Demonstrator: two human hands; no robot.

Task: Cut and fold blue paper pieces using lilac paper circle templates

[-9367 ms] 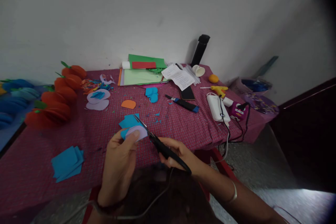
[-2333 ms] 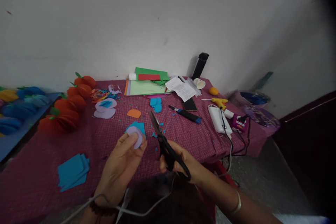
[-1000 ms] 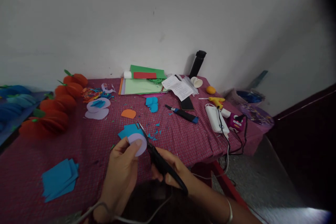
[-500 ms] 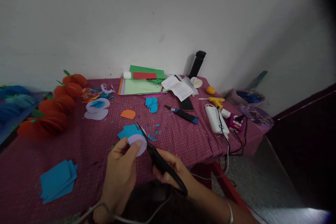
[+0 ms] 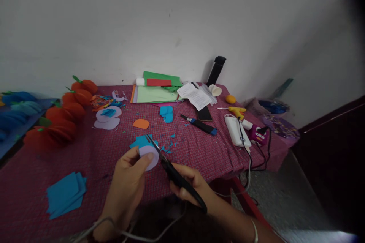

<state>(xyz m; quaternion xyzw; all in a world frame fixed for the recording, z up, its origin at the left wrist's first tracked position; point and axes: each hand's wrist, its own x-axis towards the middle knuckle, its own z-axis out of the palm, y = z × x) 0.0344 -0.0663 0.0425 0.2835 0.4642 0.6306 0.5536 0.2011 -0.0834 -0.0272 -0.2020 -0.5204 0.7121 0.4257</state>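
Note:
My left hand (image 5: 127, 182) pinches a pale lilac paper circle (image 5: 153, 161) between thumb and fingers. Black-handled scissors (image 5: 177, 177) are gripped in my right hand (image 5: 194, 184), their blades pointing up and left along the circle's right edge. Whether the blades touch the paper I cannot tell. Just beyond the circle lie blue paper pieces (image 5: 139, 141) and small blue scraps (image 5: 171, 145). A stack of blue paper squares (image 5: 67, 193) rests at the near left. Further back are an orange paper piece (image 5: 141, 123) and a blue rounded cutout (image 5: 167, 114).
Orange paper pumpkins (image 5: 68, 112) line the left side. Lilac paper shapes (image 5: 107, 123) lie near coloured scraps. A utility knife (image 5: 201, 125), yellow glue gun (image 5: 237, 112), white power strip (image 5: 236, 131) and black bottle (image 5: 216, 71) stand or lie to the right, with cords over the table edge.
The scissors and my right hand have shifted slightly right and down. The view has turned a little, so the table things appear slightly further right. Both hands keep their holds.

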